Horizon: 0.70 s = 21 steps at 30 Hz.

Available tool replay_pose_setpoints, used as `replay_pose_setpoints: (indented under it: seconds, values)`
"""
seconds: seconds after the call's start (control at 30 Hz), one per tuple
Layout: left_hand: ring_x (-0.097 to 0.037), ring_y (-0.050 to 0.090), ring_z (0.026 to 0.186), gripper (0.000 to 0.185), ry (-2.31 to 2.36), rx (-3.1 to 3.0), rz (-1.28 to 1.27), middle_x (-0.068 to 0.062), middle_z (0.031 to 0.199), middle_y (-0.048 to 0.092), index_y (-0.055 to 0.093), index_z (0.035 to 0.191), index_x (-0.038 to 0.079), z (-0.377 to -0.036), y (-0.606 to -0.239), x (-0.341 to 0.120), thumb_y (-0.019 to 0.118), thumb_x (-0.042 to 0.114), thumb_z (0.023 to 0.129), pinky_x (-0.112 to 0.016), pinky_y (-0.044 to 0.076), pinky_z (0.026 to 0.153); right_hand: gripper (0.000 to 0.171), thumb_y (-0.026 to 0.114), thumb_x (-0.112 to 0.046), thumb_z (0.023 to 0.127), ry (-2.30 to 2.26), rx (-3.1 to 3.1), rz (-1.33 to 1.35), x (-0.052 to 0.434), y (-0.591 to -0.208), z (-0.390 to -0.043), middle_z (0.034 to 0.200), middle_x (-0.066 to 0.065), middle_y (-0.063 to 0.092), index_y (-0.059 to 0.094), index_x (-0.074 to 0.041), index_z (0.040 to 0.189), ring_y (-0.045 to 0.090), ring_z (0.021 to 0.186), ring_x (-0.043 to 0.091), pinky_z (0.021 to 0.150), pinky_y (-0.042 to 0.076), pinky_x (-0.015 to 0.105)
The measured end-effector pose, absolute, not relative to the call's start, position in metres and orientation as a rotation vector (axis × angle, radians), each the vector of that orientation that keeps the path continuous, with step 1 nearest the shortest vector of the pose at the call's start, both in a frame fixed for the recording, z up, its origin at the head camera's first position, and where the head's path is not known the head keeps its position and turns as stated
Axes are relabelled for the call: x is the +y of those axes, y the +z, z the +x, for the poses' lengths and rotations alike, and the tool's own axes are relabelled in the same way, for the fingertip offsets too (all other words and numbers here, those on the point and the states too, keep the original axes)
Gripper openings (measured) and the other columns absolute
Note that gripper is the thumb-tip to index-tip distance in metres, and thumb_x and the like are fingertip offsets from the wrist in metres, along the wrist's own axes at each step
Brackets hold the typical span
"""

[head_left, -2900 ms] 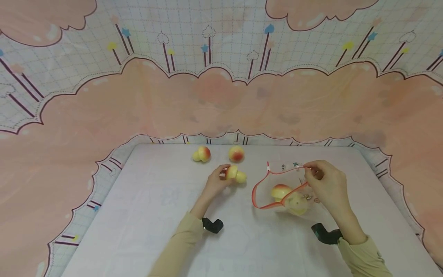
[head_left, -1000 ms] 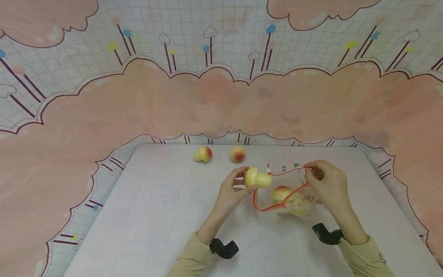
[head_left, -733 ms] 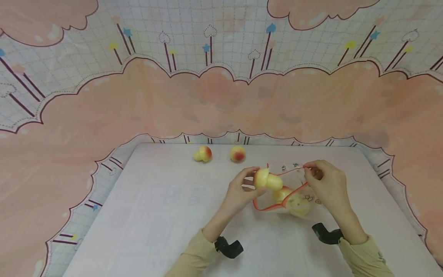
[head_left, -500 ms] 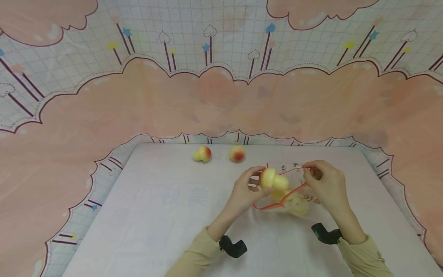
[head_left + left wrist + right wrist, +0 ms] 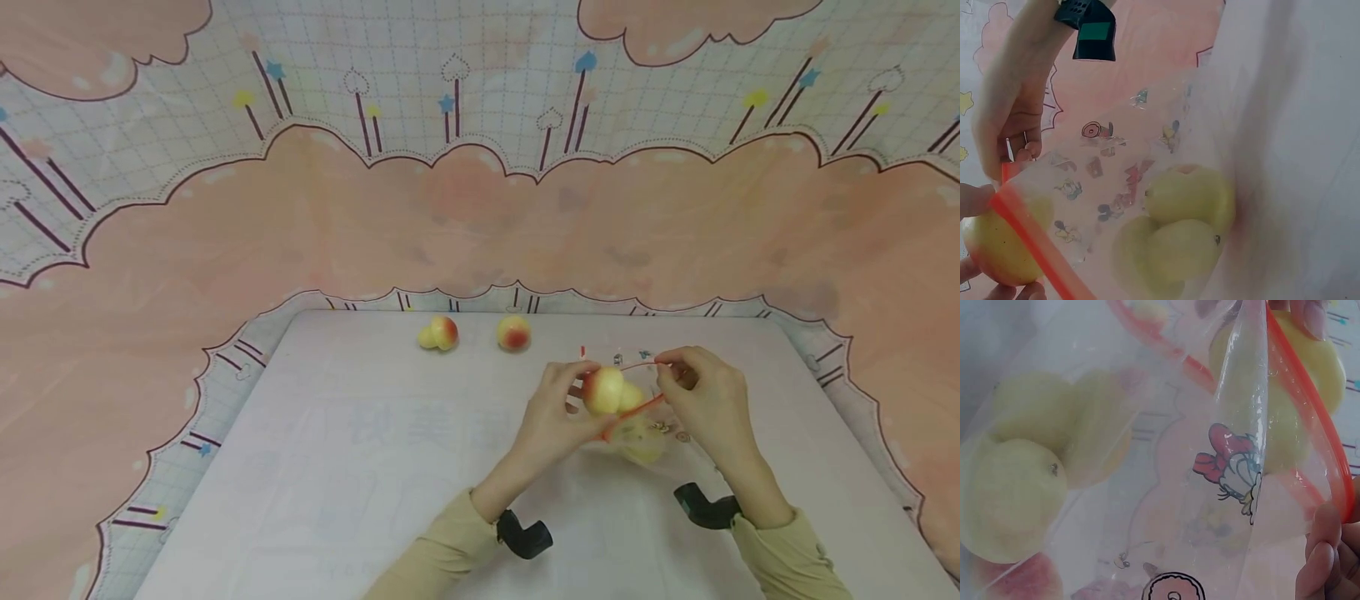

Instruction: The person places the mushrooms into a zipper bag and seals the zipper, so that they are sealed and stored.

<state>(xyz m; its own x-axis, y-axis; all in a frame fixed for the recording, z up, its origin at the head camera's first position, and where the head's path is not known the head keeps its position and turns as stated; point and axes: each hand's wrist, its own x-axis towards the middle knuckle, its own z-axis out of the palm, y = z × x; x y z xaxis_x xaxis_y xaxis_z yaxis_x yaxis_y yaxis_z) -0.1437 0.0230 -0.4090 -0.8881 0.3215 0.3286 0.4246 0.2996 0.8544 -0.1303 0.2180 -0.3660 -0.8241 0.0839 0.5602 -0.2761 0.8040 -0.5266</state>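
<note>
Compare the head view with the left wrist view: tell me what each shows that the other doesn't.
Only the head view shows the table, two loose fruits at its far edge, both sleeves and the left hand whole. Only the left wrist view shows the cartoon prints on the bag clearly and the yellow fruit lying inside it. Both show the left hand's fruit at the bag's red rim, and the right hand pinching that rim.

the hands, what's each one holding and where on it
The left hand grips a yellow-red toy fruit by its rounded end, at the bag's mouth. The right hand pinches the clear bag by its red-edged rim.
</note>
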Motion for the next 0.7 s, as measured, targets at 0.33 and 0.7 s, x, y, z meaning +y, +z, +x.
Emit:
replay_pose_setpoints:
  seconds: [0.33, 0.7]
  values:
    - [-0.009, 0.06, 0.091, 0.06, -1.585, -2.542, -0.786, -0.005, 0.117, 0.053, 0.052, 0.131, 0.019, -0.1407, -0.4126, 0.0291, 0.08, 0.026, 0.079, -0.023, 0.055, 0.08, 0.009, 0.066, -0.001, 0.08, 0.826, -2.382, 0.162, 0.2188, -0.3668, -0.1314, 0.067, 0.004, 0.061, 0.072, -0.005, 0.086, 0.042, 0.057, -0.006, 0.052, 0.034, 0.012]
    - [-0.02, 0.065, 0.101, 0.062, -1.884, -2.511, -0.791, -0.015, 0.121, 0.053, 0.05, 0.133, 0.014, -0.1472, -0.4147, 0.0331, 0.079, 0.016, 0.079, -0.017, 0.054, 0.081, 0.008, 0.066, -0.001, 0.081, 0.83, -2.391, 0.158, 0.2193, -0.3675, -0.1292, 0.068, 0.005, 0.06, 0.071, -0.004, 0.087, 0.042, 0.058, -0.003, 0.051, 0.034, 0.011]
